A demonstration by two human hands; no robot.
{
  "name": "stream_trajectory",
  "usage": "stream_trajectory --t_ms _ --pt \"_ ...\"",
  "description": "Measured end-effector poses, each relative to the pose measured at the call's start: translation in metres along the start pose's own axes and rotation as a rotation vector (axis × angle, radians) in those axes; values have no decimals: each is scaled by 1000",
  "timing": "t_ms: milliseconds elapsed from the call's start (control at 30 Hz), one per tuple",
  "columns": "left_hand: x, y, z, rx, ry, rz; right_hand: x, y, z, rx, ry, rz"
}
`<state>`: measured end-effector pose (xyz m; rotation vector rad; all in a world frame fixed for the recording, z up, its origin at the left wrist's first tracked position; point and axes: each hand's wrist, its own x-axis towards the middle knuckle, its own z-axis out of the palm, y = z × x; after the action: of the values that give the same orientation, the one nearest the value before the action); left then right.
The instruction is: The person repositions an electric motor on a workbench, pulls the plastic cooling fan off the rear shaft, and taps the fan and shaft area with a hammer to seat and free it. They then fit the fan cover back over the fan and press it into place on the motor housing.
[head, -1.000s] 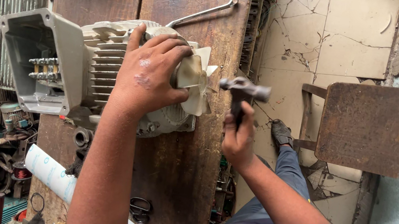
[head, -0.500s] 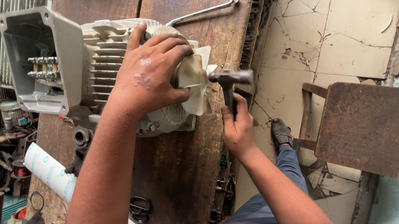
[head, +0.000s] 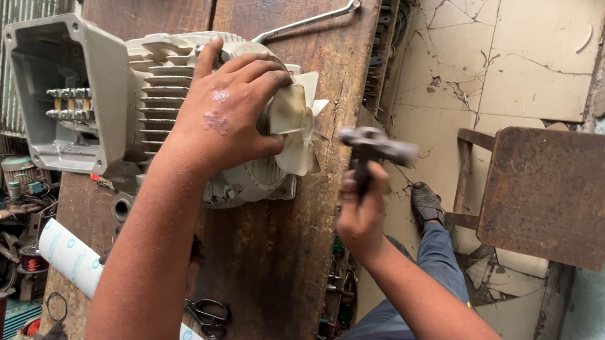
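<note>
Hammer [head: 371, 150] pulled back from pale, finned motor [head: 170, 94]; both hands' fingers clamped.

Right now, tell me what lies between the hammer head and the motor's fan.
In the head view, only a short bare strip of the wooden bench separates the hammer in the right hand from the fan; the left hand grips the motor.
</note>
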<state>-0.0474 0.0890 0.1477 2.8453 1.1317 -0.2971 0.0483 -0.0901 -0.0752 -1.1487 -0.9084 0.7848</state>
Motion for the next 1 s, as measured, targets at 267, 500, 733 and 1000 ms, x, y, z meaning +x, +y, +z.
stream_trajectory --t_ms 267,500,733,1000 --pt "0 -2 -2 3 -33 -4 6 0 1 -70 -29 -94" --pt "5 1 -3 39 -81 -21 8 1 -7 -171 -78 -44" --pt "3 -1 -6 43 -92 -11 7 0 1 -66 -100 -167" --pt "5 1 -5 54 -107 -24 7 -1 1 -67 -31 -102"
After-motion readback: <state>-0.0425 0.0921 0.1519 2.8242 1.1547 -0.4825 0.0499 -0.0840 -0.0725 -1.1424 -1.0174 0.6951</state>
